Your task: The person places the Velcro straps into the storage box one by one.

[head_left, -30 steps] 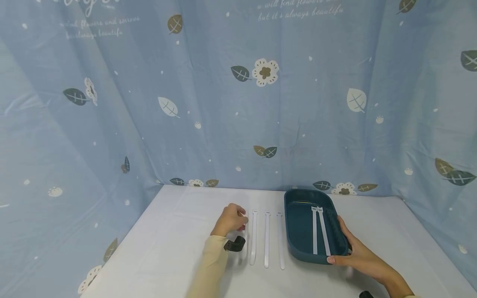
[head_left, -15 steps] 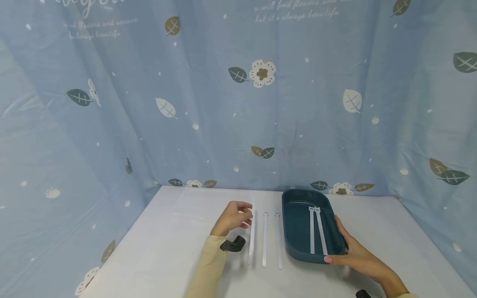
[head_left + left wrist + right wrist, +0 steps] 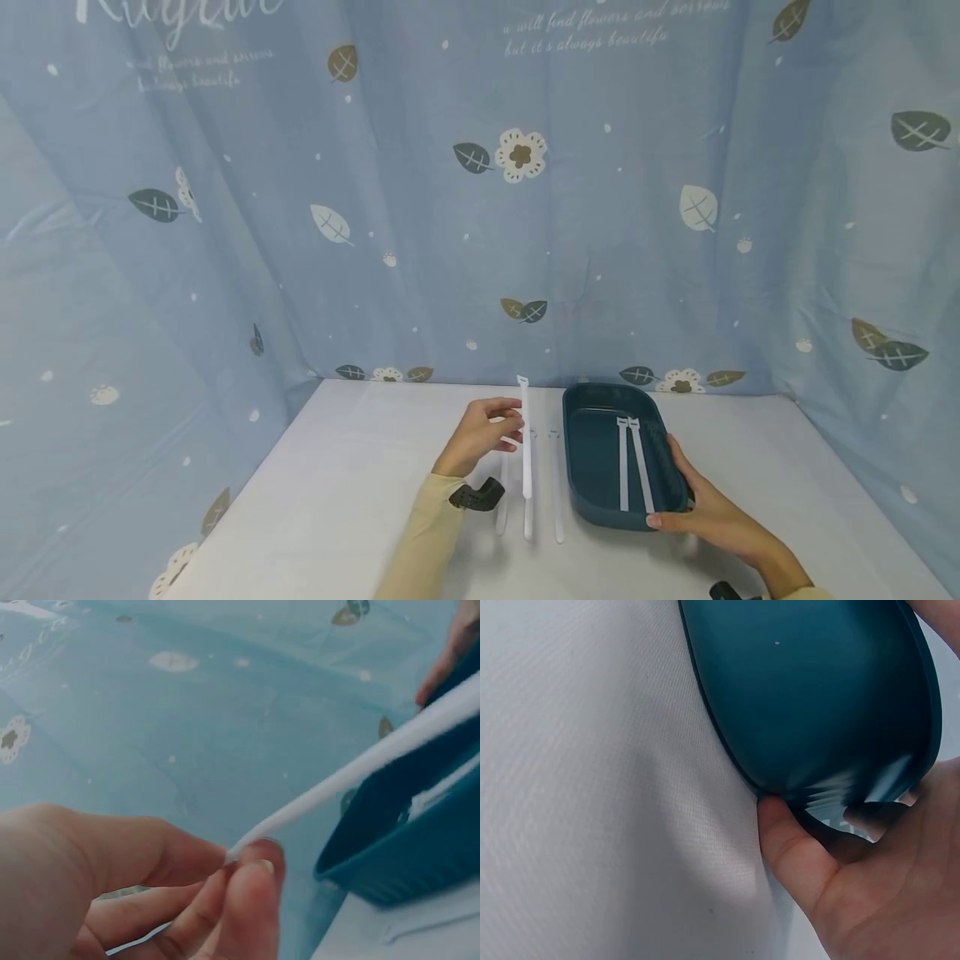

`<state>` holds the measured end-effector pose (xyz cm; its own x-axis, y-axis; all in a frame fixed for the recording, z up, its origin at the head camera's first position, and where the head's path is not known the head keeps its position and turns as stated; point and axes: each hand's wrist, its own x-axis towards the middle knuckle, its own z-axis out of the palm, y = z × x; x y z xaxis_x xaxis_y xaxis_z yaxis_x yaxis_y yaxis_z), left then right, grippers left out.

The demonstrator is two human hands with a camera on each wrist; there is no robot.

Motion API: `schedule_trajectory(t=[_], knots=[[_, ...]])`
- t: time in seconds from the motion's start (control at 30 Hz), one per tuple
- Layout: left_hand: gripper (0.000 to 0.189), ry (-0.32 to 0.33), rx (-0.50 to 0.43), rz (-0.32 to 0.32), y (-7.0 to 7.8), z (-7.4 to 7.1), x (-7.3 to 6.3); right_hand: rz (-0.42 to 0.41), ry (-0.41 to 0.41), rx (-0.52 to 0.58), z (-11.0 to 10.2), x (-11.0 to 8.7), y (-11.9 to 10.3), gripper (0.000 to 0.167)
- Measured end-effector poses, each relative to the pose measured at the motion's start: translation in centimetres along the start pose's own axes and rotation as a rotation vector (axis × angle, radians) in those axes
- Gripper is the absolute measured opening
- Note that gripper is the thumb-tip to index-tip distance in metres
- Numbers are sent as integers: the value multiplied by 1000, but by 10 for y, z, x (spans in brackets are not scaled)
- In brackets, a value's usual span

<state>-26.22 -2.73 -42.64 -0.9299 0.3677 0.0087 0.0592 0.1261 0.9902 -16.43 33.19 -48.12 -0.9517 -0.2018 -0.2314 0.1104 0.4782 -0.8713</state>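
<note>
Between thumb and fingertips my left hand (image 3: 480, 432) pinches a white cable-tie strap (image 3: 527, 458) with a slotted head, held upright above the table. In the left wrist view the strap (image 3: 330, 791) runs up past the tray's side. Three similar straps lie on the table beneath and beside it: a left one (image 3: 502, 504), a middle one (image 3: 528, 527) and a right one (image 3: 558, 500). My right hand (image 3: 712, 510) grips the near right corner of a dark teal tray (image 3: 611, 520), thumb at the front. Two white straps (image 3: 623, 471) lie side by side inside the tray.
A white cloth (image 3: 352, 483) covers the table. Behind it hangs a blue curtain (image 3: 420, 292) with leaf and flower prints. Black wrist cameras (image 3: 477, 494) sit on both wrists.
My left hand has lifted one strap off the table and carried it up and to the right, over the other straps. The right hand keeps its grip on the tray.
</note>
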Motion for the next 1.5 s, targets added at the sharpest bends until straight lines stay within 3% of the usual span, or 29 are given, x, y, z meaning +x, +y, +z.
schedule_trajectory(t=[0.23,0.67,1.03,1.5], knots=[[39,2,-46,34,11,16,6,0,0,7,-1,-1,-1,125],[38,20,-178,13,21,47,25,-19,-4,18,-1,-1,-1,126],[38,-35,-266,-12,23,60,43,-20,6,11,0,-2,-1,126],[36,-54,-269,-23,25,80,55,-6,7,13,0,-2,-2,127]])
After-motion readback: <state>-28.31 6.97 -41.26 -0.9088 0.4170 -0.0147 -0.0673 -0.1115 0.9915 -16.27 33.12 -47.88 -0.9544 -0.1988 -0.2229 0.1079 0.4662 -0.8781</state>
